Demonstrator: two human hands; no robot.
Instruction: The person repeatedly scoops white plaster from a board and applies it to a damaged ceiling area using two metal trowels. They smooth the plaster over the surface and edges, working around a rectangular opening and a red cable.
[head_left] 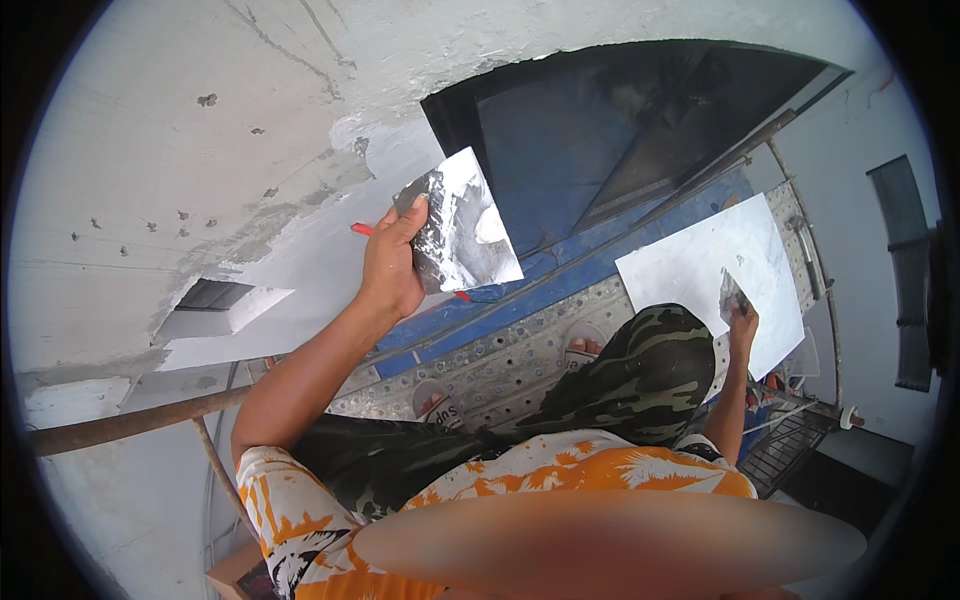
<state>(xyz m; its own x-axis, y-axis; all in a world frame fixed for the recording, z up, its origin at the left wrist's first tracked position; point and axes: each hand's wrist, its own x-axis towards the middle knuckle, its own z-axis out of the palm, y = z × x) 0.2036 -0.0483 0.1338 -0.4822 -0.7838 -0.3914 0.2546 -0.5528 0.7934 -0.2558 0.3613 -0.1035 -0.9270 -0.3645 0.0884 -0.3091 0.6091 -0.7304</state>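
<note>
My left hand (pixel 390 262) is closed on a rectangular metal plastering trowel (pixel 440 255), with the thumb on its upper face. White plaster (pixel 462 205) is smeared across that face, and bits of red show beside the hand and under the plate. Out to the right, my right hand (pixel 742 322) grips a putty knife (pixel 730 296); its greyish blade lies over a broad white board (pixel 690 255). Whether the blade touches the board, I cannot tell. The fingers of this hand are partly hidden.
I stand on a perforated metal scaffold plank (pixel 510 345) with rusty poles (pixel 145 418) around it. A patchy plastered wall (pixel 190 130) rises on the left and ahead, with a dark window opening (pixel 560 150) and a small recess (pixel 210 296). Blue ledge (pixel 430 350) borders the plank.
</note>
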